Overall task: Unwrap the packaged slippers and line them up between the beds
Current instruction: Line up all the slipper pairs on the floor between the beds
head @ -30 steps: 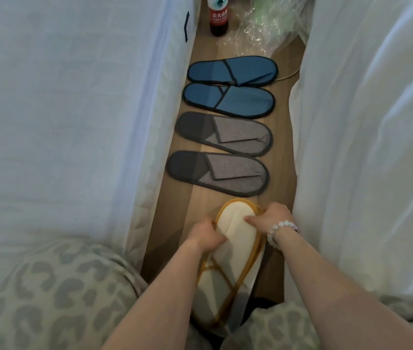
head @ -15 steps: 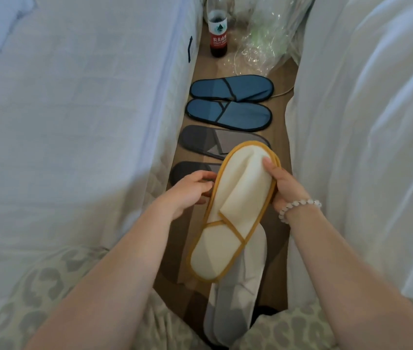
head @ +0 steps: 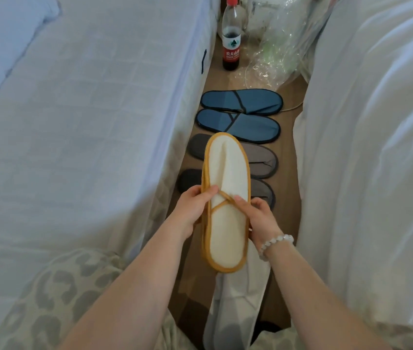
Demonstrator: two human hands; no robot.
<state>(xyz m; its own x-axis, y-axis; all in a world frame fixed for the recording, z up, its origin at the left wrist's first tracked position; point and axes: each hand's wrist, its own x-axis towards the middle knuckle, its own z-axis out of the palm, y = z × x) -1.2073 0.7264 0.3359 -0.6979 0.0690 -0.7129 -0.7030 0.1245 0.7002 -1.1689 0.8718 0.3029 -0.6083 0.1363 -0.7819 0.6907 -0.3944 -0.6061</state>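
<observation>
A cream slipper (head: 228,223) with yellow trim is held at frame centre, upper side facing the camera, toe toward the top. A white wrapper (head: 235,299) hangs beneath it. Above it, two grey slippers (head: 261,160) and then two blue slippers (head: 240,101) lie flat, crosswise on the floor (head: 286,152), toes right.

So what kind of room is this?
Likely a twin hotel room: a white left bed and right bed flank a narrow wood floor, where thin, disposable-looking slippers lie in a row.
</observation>
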